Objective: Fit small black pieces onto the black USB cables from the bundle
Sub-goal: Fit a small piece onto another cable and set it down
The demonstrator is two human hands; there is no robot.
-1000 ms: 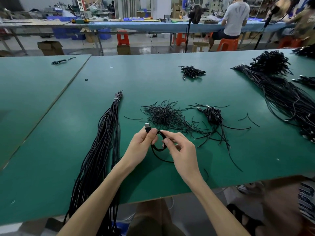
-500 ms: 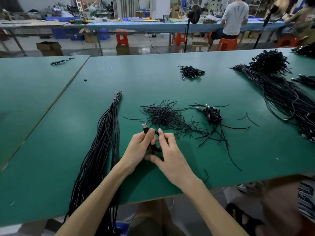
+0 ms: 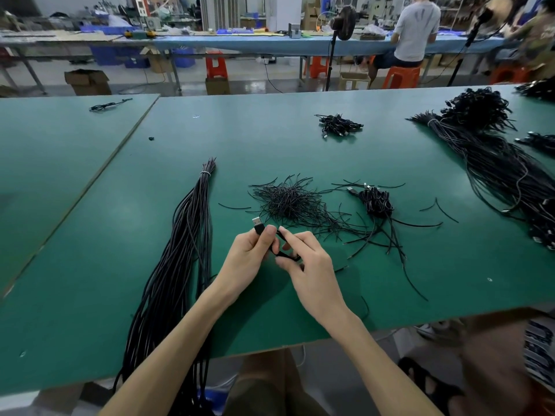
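Step in hand, as judged: fitting a piece onto one USB cable (image 3: 258,227), held just above the bench (image 3: 90,235), right of the bundle (image 3: 186,250). The left hand (image 3: 247,255) gripped it behind the plug. The right hand (image 3: 310,265) pinched its loop. The next move calls for fine alignment. Whether the right hand also held a small black piece could not be made out.

Single head-worn view, facing forward and down, close over green table (image 3: 300,139)

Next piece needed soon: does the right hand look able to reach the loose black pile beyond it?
Probably yes: nothing lies between right hand and pile, though it now pinches the cable.
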